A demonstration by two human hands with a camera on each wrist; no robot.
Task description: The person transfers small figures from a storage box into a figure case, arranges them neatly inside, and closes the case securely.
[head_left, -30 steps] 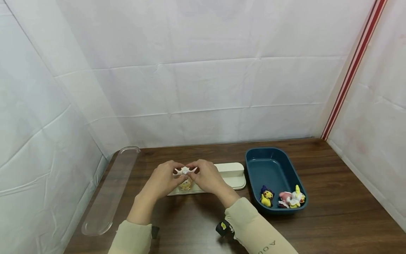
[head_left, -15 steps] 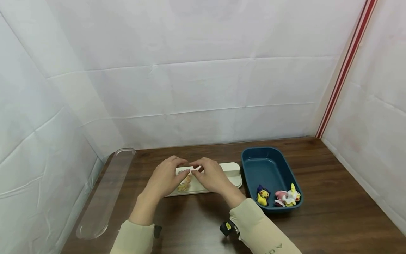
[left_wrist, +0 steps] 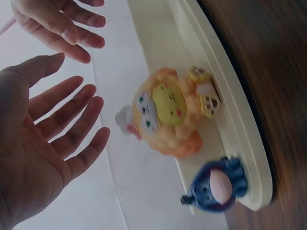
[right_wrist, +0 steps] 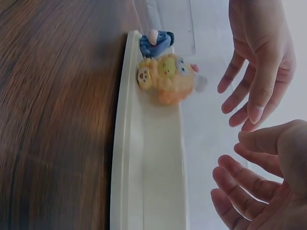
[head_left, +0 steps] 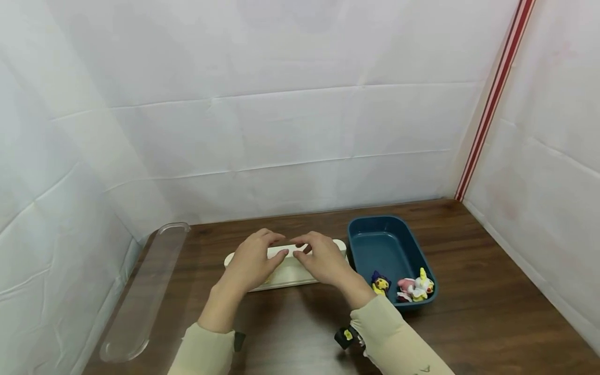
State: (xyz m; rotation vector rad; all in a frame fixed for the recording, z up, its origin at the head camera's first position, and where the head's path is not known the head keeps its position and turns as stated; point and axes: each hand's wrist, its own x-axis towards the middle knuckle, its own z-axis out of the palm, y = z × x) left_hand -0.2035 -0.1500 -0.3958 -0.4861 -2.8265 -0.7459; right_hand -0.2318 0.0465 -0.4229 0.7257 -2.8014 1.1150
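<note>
My left hand [head_left: 253,263] and right hand [head_left: 323,260] hover, fingers spread and slightly bent, above a cream stepped display base [head_left: 292,272]. Neither holds anything; a gap separates them. In the left wrist view, an orange fluffy toy figure [left_wrist: 168,112] with a yellow face and a white-topped head sits on the base's lower ledge. Beside it, towards the base's rounded end, sits a blue donkey figure [left_wrist: 216,187]. Both figures stand apart from my fingers. In the head view my left hand hides nearly all of them.
Right of the base stands a dark blue tray [head_left: 419,250]. In it are a yellow figure with a purple hat [head_left: 380,284] and pink-and-white figures [head_left: 417,286]. A long clear plastic cover [head_left: 145,291] lies at the left. White sheeting [head_left: 281,130] hangs behind the table.
Both hands, earlier with fingertips together at the orange figure's white top, have come apart, let go and shifted right along the base. The head view has turned slightly right.
</note>
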